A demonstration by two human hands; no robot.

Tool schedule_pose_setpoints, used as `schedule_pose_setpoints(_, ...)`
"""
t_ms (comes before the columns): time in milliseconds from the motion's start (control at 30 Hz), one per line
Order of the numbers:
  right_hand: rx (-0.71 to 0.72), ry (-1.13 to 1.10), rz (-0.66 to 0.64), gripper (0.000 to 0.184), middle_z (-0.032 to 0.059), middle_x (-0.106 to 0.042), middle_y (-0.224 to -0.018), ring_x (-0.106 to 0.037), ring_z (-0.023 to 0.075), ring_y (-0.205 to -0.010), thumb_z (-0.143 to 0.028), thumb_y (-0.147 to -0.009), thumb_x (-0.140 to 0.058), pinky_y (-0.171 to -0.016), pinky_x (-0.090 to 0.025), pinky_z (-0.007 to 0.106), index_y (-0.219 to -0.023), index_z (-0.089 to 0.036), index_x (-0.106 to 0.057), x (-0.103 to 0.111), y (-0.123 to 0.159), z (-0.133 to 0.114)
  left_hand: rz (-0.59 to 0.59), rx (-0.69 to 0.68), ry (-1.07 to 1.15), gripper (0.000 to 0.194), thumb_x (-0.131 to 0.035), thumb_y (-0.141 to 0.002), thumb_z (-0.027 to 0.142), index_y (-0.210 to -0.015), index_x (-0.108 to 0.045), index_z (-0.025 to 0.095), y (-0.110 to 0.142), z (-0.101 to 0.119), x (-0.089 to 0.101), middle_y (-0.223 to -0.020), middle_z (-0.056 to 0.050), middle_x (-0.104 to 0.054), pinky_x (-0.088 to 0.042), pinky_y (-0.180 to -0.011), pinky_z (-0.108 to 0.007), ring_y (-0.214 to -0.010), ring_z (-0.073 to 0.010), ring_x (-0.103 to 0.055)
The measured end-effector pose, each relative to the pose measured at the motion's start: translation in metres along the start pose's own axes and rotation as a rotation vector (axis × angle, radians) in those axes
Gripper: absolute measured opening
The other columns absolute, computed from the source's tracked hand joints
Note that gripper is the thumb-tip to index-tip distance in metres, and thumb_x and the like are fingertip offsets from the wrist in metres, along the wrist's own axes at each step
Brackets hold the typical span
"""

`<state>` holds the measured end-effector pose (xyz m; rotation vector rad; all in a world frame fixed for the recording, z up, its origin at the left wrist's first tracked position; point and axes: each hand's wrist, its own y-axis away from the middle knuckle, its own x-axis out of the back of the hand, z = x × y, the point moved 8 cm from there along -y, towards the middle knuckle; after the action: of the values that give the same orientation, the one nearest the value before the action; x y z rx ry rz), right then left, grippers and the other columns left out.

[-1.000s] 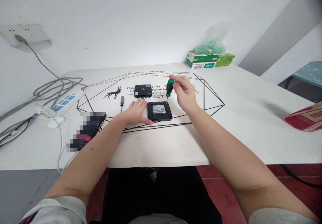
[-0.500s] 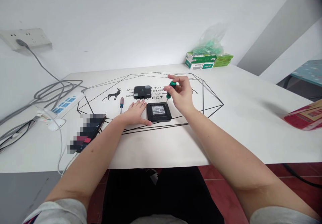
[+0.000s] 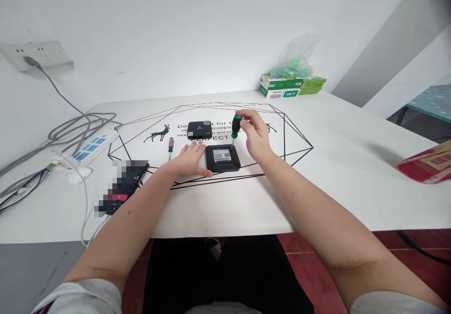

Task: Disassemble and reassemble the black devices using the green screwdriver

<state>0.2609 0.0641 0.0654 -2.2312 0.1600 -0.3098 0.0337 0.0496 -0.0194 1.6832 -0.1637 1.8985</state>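
A black square box [image 3: 222, 158] with a white label lies label side up on the table. My right hand [image 3: 256, 135] grips a green and black screwdriver [image 3: 236, 125], which stands nearly upright with its tip at the box's far right corner. Flat on the table, fingers spread, my left hand [image 3: 192, 160] rests against the box's left side. Just beyond it lies a second black square box [image 3: 199, 129] with small stickers on top. A smaller screwdriver [image 3: 171, 147] with a reddish and blue handle lies to the left of my left hand.
On the left are a phone [image 3: 128, 187], partly pixelated, a white power strip [image 3: 93, 148] and coiled grey cables [image 3: 81, 123]. Green and white cartons [image 3: 282, 86] under a plastic bag [image 3: 296, 60] stand at the back. A red package [image 3: 424, 166] sits at the right.
The fingers of my right hand have turned and closed around the screwdriver's handle, which now stands more upright and slightly further left. My left hand and the boxes stay in place.
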Motion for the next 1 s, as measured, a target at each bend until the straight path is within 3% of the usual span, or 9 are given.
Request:
schedule_pose_setpoints(100,-0.012,-0.006,0.067,0.031,0.0044,-0.071,-0.108,-0.067,0.026,-0.103,-0.056,-0.103,-0.057,-0.096,-0.058,0.05,-0.12,-0.035,-0.075,0.004,-0.001,-0.005,0.006,0.0,0.002,0.136,-0.051,-0.08,0.097,-0.177,-0.009,0.011,-0.001,0.0,0.0,-0.185,-0.018,0.003,-0.002,-0.138,-0.055,-0.172,-0.0388,0.005)
schedule_pose_setpoints(367,-0.131,-0.086,0.068,0.021,0.0001,-0.067,-0.093,-0.065,0.0201,-0.087,-0.046,-0.1,-0.065,-0.087,-0.058,0.043,-0.112,-0.032,-0.075,0.005,-0.005,0.003,-0.005,-0.006,0.002,0.135,-0.049,-0.081,0.097,-0.177,-0.008,0.012,0.001,0.001,0.001,-0.184,-0.019,0.004,-0.001,-0.138,-0.055,-0.172,-0.0378,0.006)
schedule_pose_setpoints(433,-0.124,-0.081,0.073,0.02,0.001,-0.066,-0.098,-0.065,0.0201,-0.09,-0.049,-0.097,-0.07,-0.085,-0.059,0.041,-0.107,-0.032,-0.073,0.005,-0.007,0.004,-0.002,-0.012,0.006,0.134,-0.048,-0.081,0.097,-0.177,-0.008,0.013,0.0,0.0,0.0,-0.184,-0.019,0.004,-0.002,-0.137,-0.056,-0.172,-0.0381,0.006)
schedule_pose_setpoints(533,-0.125,-0.122,0.075,0.031,0.0042,-0.066,-0.124,-0.068,0.0219,-0.107,-0.058,-0.092,-0.076,-0.088,-0.062,0.041,-0.105,-0.032,-0.065,0.003,-0.007,0.003,0.014,-0.017,0.007,0.135,-0.05,-0.08,0.097,-0.178,-0.008,0.014,-0.001,-0.002,0.0,-0.185,-0.018,0.003,-0.003,-0.137,-0.058,-0.171,-0.0402,0.006)
schedule_pose_setpoints(667,-0.174,-0.267,-0.009,0.044,0.0067,-0.059,-0.152,-0.073,0.0246,-0.12,-0.066,-0.091,-0.077,-0.092,-0.066,0.044,-0.105,-0.032,-0.052,-0.008,-0.005,0.002,0.019,-0.018,0.008,0.133,-0.05,-0.082,0.096,-0.178,-0.006,0.016,-0.001,-0.002,0.0,-0.185,-0.018,0.002,-0.003,-0.137,-0.058,-0.171,-0.041,0.006)
schedule_pose_setpoints(867,-0.193,-0.33,-0.019,0.045,0.004,-0.072,-0.135,-0.076,0.0195,-0.103,-0.063,-0.088,-0.083,-0.092,-0.066,0.043,-0.109,-0.032,-0.057,-0.011,-0.004,0.002,0.008,-0.015,0.014,0.133,-0.051,-0.082,0.096,-0.178,-0.004,0.017,0.0,0.0,0.001,-0.185,-0.018,0.004,-0.003,-0.137,-0.058,-0.171,-0.0408,0.006)
schedule_pose_setpoints(1000,-0.163,-0.264,-0.024,0.042,0.0038,-0.074,-0.131,-0.072,0.0185,-0.095,-0.066,-0.092,-0.077,-0.079,-0.066,0.039,-0.116,-0.033,-0.066,-0.008,-0.004,0.004,0.005,-0.013,0.007,0.133,-0.05,-0.082,0.095,-0.178,-0.006,0.014,0.0,0.001,0.001,-0.185,-0.018,0.004,-0.002,-0.137,-0.056,-0.171,-0.0397,0.007)
